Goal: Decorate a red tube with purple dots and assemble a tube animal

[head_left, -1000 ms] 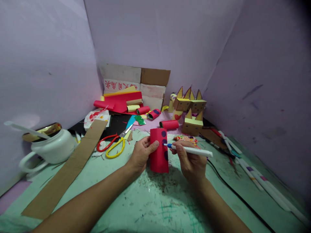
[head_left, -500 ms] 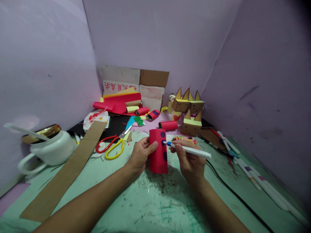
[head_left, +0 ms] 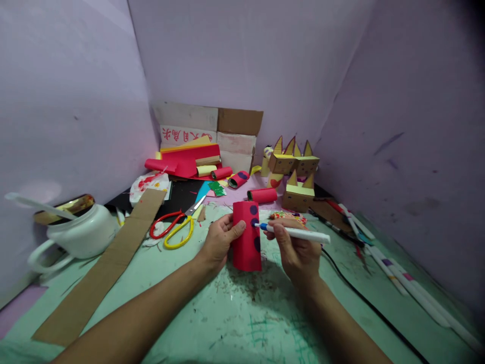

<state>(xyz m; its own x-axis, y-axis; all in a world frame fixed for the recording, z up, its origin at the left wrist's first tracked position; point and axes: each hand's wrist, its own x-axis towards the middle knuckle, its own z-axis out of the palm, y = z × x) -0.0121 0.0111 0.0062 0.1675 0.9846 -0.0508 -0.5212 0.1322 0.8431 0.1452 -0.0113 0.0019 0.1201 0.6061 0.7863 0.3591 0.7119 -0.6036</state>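
Small craft corner

You're working in a walled-in craft nook, with pale lilac walls (head_left: 242, 60) on three sides. Your green-covered counter (head_left: 212, 323) is stained and scribbled with lines. Scissors (head_left: 188, 218), a cardboard strip (head_left: 109, 263), coloured paper (head_left: 189, 159), loose pens (head_left: 417, 293) and eared boxes (head_left: 297, 202) lie around you, while your hands (head_left: 217, 242) hold a dotted red tube (head_left: 242, 247) and a white marker (head_left: 308, 235). Whether this belongs to a home, school or studio, you can't tell.

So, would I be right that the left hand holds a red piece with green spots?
Not quite: in the head view the spots are dark purple, not green; the left hand does hold the red piece.
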